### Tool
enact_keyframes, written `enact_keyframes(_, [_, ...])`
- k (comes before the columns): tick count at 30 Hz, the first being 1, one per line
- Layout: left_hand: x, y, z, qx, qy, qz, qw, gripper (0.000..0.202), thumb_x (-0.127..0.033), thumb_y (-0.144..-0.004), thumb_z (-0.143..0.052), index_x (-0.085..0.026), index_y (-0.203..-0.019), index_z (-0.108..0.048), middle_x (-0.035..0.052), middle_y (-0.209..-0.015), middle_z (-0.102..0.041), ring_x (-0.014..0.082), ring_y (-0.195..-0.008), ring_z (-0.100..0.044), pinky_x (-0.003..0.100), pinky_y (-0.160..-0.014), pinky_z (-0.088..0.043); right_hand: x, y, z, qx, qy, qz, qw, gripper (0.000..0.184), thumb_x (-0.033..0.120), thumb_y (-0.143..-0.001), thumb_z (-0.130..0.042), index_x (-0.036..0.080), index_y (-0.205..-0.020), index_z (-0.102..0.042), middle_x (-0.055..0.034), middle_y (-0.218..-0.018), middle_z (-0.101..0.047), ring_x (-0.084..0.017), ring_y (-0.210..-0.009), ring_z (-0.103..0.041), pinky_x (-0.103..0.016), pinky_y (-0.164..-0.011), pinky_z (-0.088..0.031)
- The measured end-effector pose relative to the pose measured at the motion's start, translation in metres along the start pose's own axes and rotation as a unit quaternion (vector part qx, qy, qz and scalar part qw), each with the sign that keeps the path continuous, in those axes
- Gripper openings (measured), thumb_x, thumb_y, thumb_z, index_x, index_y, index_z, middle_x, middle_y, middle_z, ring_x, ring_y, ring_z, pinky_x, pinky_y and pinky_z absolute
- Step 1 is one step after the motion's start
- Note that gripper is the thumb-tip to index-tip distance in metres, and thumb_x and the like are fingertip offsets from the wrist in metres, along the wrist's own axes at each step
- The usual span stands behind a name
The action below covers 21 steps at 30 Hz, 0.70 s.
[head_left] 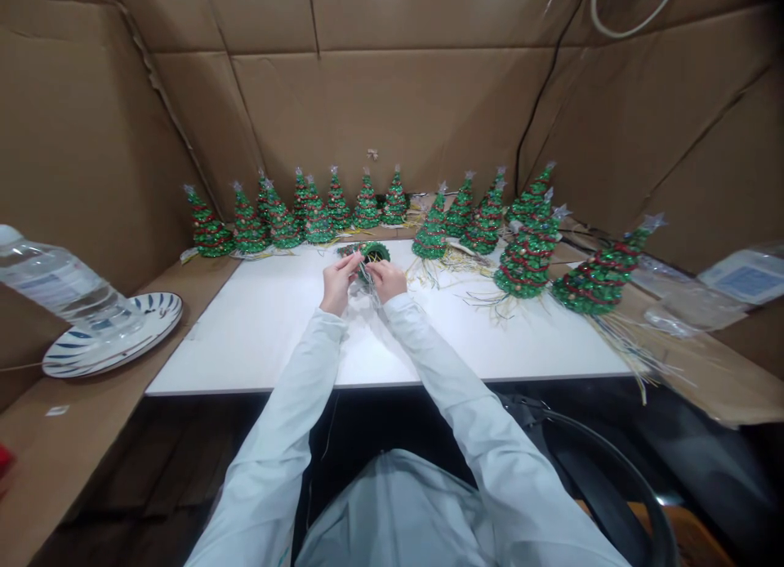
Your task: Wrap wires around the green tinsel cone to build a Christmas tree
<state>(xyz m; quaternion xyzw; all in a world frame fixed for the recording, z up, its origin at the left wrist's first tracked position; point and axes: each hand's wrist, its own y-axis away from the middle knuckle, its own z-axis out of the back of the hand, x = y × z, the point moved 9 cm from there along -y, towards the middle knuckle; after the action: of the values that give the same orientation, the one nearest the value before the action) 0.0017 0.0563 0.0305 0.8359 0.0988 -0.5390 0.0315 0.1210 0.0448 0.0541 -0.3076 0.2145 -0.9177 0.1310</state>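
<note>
A small green tinsel Christmas tree (380,249) lies on its side on the white board (263,322), its open base turned toward me. Thin pale and yellowish wires (371,261) come out of that base. My left hand (338,284) pinches some wires at the left of the opening. From the right, the fingers of my right hand (388,281) are closed on the wires too, close to my left fingertips. Between my wrists lies a loose, clear or whitish bunch (366,304) that I cannot make out. My fingers partly hide the tree.
Several finished-looking trees (318,216) stand along the back, and more (523,256) stand at the right with loose wires trailing. A tilted water bottle (67,281) rests on a patterned plate (162,305) at the left. Clear plastic packaging (692,310) lies at the right. Cardboard walls (392,101) enclose the table.
</note>
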Motion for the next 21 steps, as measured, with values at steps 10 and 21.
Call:
enact_keyframes(10, [0.001,0.002,0.000,0.002,-0.031,0.017,0.999,0.032,-0.029,-0.046,-0.078,-0.013,-0.073,-0.070,0.0050,-0.074,-0.067,0.0040,-0.050,-0.044,0.016,-0.045,-0.029,-0.004,0.000,-0.004,0.021,0.042,0.002,0.999,0.028,0.031,-0.088,-0.039,0.028,-0.102,-0.064,-0.0020,-0.093,-0.061,-0.013,-0.086,-0.054,-0.019,-0.071,-0.038])
enact_keyframes(21, [-0.003,-0.003,0.007,-0.013,-0.054,-0.020,0.998,0.029,-0.029,-0.052,-0.076,-0.013,-0.076,-0.069,0.0046,-0.072,-0.066,0.0041,-0.051,-0.046,0.015,-0.044,-0.030,-0.001,-0.001,0.004,0.011,0.046,0.022,0.999,0.029,0.034,-0.089,-0.038,0.025,-0.100,-0.063,-0.0032,-0.097,-0.061,-0.013,-0.089,-0.054,-0.019,-0.072,-0.038])
